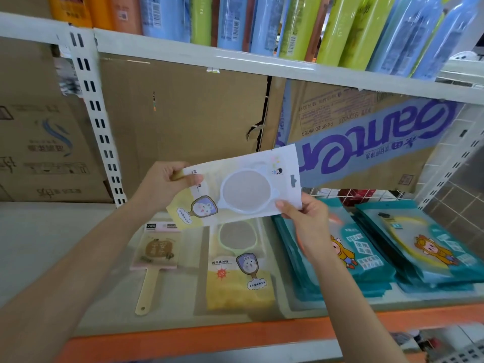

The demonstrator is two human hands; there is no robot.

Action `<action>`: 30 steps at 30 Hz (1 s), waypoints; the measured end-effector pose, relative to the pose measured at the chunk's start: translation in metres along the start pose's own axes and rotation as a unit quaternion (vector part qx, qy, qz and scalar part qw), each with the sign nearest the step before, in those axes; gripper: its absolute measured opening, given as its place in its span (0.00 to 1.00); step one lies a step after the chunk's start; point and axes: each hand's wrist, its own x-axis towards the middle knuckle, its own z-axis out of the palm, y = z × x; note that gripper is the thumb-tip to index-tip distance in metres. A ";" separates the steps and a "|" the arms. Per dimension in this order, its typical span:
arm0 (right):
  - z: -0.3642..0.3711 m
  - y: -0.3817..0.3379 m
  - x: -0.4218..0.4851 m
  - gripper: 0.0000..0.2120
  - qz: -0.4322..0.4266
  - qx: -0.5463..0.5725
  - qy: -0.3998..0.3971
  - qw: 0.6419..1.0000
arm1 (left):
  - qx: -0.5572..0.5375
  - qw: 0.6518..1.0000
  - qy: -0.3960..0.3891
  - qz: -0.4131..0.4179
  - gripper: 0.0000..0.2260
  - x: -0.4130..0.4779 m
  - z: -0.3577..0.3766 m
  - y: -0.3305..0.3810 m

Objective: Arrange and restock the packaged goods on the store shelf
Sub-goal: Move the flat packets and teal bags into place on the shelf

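The left hand [167,181] and the right hand [307,218] both gripped one mirror packet [245,191], holding it in the air above the shelf [47,247]; the left hand pinched the yellow end between thumb and curled fingers; the right hand pinched the lower corner of the white end, near the hang hole. The packet lay sideways and slightly tilted, its right end higher; a round white-framed mirror showed through its front.

Below it, flat on the shelf, lay a green-framed mirror packet [237,265]; just to the left of that lay a packet with a long beige handle [154,254]; to the right stood two stacks of teal packets [424,252], side by side. Cardboard boxes [183,108] lined the back of the shelf; one carried large blue lettering, upside down. The upper shelf [235,60] held a row of orange, blue and green packs [337,24]; the lower shelf's front edge [209,335] was orange.
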 end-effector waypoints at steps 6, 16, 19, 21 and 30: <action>0.003 -0.028 0.007 0.03 -0.014 0.002 0.003 1.000 | 0.031 0.995 -0.088 -0.038 0.08 -0.012 -0.001 -0.014; 0.017 -0.071 0.031 0.09 -0.083 -0.137 -0.132 0.978 | -0.127 0.983 -0.134 0.001 0.23 -0.011 0.009 0.009; 0.022 -0.077 0.033 0.06 -0.078 -0.164 -0.167 0.969 | -0.139 0.984 -0.115 -0.011 0.14 -0.006 0.017 0.018; 0.025 -0.076 0.032 0.06 -0.070 -0.156 -0.173 0.970 | -0.137 0.987 -0.088 -0.011 0.13 -0.003 0.024 0.018; 0.014 -0.026 -0.001 0.20 0.083 -0.146 -0.236 0.957 | -0.165 0.984 0.042 -0.055 0.13 0.008 0.036 0.001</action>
